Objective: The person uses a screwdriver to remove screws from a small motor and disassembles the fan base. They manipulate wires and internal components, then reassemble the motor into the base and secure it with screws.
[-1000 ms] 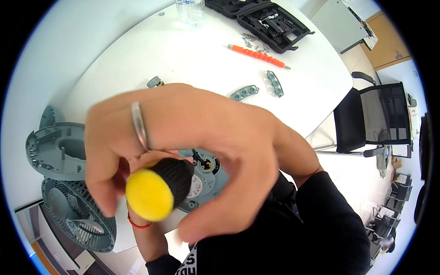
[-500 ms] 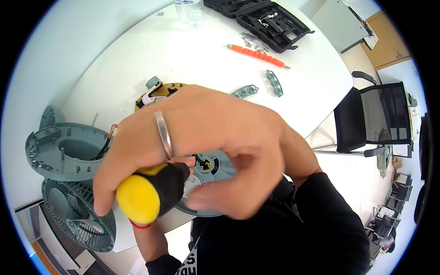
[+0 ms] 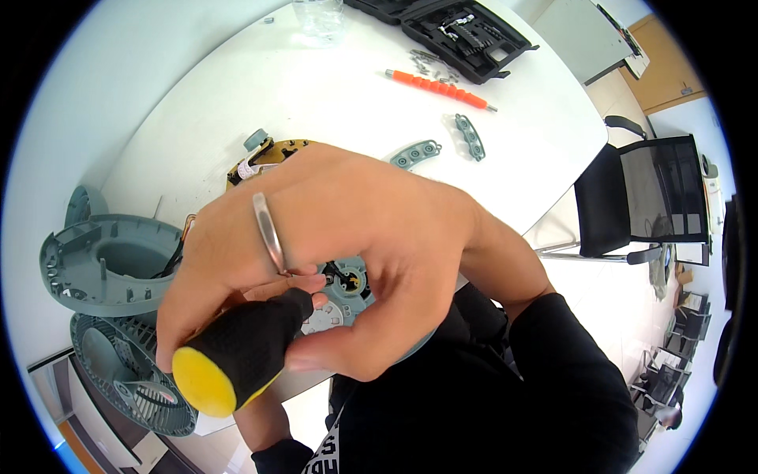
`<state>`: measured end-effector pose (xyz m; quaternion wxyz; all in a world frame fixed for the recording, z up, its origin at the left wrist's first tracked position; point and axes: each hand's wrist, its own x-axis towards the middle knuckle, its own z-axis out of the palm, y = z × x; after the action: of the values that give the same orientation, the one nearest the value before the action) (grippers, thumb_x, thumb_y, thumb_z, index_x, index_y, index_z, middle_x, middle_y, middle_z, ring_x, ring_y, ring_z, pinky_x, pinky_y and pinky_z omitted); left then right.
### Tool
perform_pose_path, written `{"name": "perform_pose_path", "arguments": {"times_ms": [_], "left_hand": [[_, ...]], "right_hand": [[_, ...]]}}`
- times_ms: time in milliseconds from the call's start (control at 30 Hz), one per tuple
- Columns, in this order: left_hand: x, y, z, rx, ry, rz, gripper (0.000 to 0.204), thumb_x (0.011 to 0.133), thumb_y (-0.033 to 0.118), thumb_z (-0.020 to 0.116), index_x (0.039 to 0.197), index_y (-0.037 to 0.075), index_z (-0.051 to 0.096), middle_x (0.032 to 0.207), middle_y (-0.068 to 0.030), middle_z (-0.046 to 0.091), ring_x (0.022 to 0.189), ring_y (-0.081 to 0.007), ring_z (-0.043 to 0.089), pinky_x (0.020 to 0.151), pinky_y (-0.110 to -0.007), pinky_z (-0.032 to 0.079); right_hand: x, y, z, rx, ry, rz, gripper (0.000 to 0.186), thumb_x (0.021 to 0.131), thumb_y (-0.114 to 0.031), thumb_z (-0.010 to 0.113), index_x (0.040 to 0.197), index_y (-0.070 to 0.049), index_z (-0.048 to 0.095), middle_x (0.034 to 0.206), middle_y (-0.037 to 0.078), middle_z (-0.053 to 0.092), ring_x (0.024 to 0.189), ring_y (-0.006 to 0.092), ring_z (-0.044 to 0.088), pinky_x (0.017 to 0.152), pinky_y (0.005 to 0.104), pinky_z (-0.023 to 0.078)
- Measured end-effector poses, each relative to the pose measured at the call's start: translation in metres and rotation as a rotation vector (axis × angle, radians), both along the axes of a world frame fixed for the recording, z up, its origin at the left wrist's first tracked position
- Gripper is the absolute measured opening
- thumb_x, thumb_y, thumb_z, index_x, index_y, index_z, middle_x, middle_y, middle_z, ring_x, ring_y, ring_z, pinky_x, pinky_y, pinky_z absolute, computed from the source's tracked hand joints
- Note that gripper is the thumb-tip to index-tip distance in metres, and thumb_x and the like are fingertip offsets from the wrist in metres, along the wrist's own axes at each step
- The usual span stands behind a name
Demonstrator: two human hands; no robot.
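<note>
Thumb and fingers of my right hand (image 3: 339, 229), which wears a silver ring, are wrapped around a screwdriver (image 3: 249, 347) with a black and yellow handle. Its yellow butt faces up toward me, and the shaft is hidden. Underneath, only some fingertips of my left hand (image 3: 306, 283) show, close to the handle's neck. The rest of that hand is covered, so its grip cannot be made out. Below both hands lies a round grey-green plastic housing (image 3: 359, 304), partly covered, with a black and brass-coloured centre and a pale disc (image 3: 324, 317) beside it.
To the left stand a grey-green shell (image 3: 118, 261) and a grille cover (image 3: 134, 379). Behind my hand is a brass-coloured round part (image 3: 292, 148). Farther off lie two curved grey pieces (image 3: 416, 154), an orange flexible shaft (image 3: 438, 88), small metal bits (image 3: 430, 62) and a black tool case (image 3: 470, 43).
The screwdriver's butt has swung left and down, so more of the black handle shows. My right thumb has come against the handle, and that hand has shifted slightly left.
</note>
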<state>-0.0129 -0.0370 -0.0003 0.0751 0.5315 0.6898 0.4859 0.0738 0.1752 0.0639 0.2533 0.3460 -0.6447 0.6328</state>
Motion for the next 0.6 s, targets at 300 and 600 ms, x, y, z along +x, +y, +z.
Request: {"name": "perform_pose_path", "arguments": {"times_ms": [300, 600], "left_hand": [[0.004, -0.002, 0.004, -0.023, 0.014, 0.018, 0.077, 0.067, 0.011, 0.09, 0.134, 0.0, 0.055, 0.132, -0.0141, 0.061, 0.115, -0.0263, 0.064, 0.098, -0.038, 0.051], [0.004, 0.008, -0.005, -0.037, -0.009, -0.018, 0.076, 0.066, 0.014, 0.091, 0.133, 0.0, 0.056, 0.131, -0.014, 0.062, 0.114, -0.0267, 0.064, 0.097, -0.038, 0.051]], "right_hand": [[-0.008, -0.014, 0.004, -0.061, 0.077, -0.095, 0.044, 0.067, -0.03, 0.08, 0.097, 0.0, 0.07, 0.087, 0.011, 0.065, 0.075, 0.0233, 0.063, 0.064, 0.032, 0.05], [-0.002, -0.006, -0.011, 0.023, 0.076, -0.313, 0.04, 0.071, -0.03, 0.075, 0.094, 0.001, 0.07, 0.086, 0.013, 0.066, 0.068, 0.0234, 0.059, 0.057, 0.0333, 0.044]]}}
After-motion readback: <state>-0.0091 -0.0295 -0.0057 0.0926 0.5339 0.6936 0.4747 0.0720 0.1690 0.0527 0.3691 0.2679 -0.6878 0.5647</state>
